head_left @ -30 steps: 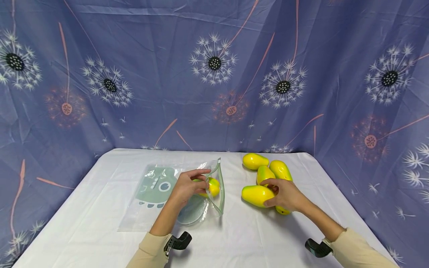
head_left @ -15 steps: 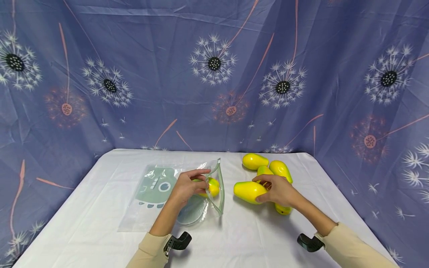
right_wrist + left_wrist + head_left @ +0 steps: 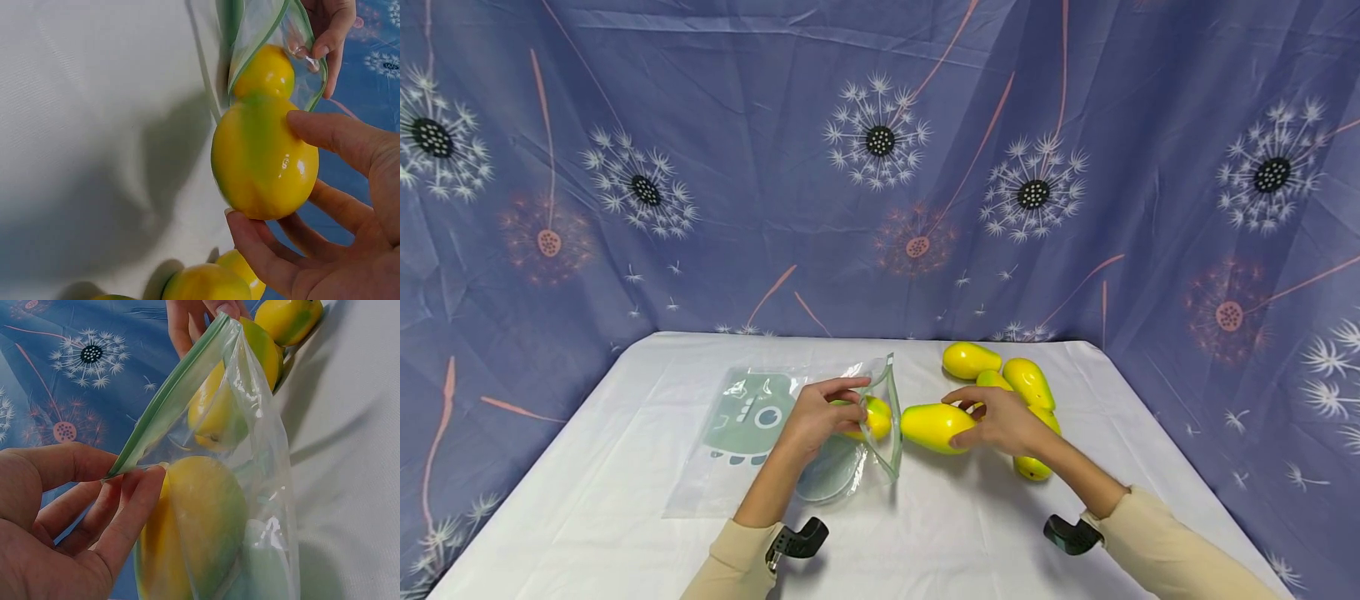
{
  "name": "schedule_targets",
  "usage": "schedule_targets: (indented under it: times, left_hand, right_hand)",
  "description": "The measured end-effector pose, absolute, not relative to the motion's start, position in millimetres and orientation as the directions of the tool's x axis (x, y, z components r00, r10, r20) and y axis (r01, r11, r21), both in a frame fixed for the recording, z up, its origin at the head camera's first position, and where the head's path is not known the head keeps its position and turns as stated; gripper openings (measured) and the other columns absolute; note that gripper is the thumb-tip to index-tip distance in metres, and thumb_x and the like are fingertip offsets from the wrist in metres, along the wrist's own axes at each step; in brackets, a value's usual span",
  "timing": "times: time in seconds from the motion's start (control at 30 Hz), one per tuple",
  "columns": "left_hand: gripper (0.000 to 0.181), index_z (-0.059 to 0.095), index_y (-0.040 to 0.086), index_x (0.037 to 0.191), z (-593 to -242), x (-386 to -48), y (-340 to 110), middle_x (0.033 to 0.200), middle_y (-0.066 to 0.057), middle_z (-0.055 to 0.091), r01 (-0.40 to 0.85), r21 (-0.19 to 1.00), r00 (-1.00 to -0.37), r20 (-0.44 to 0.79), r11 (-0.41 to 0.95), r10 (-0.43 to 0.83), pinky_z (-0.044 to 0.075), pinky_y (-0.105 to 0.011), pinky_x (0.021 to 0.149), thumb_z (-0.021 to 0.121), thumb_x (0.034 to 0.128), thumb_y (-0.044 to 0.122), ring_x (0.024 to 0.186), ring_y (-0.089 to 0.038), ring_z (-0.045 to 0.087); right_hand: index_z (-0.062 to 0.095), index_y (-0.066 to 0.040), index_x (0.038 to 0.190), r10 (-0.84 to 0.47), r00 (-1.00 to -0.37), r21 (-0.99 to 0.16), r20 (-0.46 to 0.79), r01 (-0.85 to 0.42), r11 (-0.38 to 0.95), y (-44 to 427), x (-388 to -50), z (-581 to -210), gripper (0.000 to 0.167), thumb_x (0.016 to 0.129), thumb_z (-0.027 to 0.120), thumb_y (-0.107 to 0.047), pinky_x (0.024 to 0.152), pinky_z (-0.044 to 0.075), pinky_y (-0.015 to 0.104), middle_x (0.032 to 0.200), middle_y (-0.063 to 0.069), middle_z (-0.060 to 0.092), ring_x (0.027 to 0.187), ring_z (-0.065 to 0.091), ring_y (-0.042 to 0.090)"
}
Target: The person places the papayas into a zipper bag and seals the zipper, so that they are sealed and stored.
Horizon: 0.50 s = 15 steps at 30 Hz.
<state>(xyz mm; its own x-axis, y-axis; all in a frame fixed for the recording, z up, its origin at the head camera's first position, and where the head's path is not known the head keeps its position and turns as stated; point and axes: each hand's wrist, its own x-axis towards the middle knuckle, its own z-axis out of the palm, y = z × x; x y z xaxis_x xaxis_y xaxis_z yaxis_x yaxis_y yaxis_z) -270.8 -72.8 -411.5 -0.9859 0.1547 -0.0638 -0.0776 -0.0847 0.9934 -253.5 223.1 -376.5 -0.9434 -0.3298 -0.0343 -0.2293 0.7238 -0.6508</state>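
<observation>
My left hand (image 3: 820, 417) pinches the green zip edge of a clear plastic bag (image 3: 688, 492) and holds its mouth open toward the right. Inside, near the mouth, lies one yellow-green toy papaya (image 3: 200, 519). My right hand (image 3: 1003, 425) grips a second papaya (image 3: 931, 427) between thumb and fingers, its narrow end right at the bag's opening. In the right wrist view this held papaya (image 3: 262, 165) stands in front of the bag's green rim (image 3: 259, 53), with the bagged papaya (image 3: 269, 72) behind it.
Several more papayas (image 3: 1028, 382) lie in a group at the right of the white-covered table (image 3: 925, 533). The bag bears a green cartoon print (image 3: 752, 412). A patterned blue curtain (image 3: 790, 167) surrounds the table's back and sides.
My right hand has carried its papaya leftward from the group to the bag's mouth. My left hand and the bag have stayed in place.
</observation>
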Motion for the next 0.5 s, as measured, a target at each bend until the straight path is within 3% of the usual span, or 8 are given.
schedule_targets:
  times: [0.5]
  left_hand:
    - [0.051,0.071,-0.002,0.124,-413.3,-271.8,-72.7,0.092,-0.011,0.066,-0.071,0.993,-0.988,-0.057,-0.093,0.147,0.064,-0.032,0.068,0.073,0.0742,-0.012,0.068,-0.016,0.066]
  right_hand:
    - [0.071,-0.017,0.126,-0.422,-0.906,-0.646,-0.033,-0.303,0.7,212.8,-256.3,-369.1,0.059,0.071,0.091,-0.026,0.087,0.055,0.036,0.116,0.004,0.069,0.103,0.063,0.024]
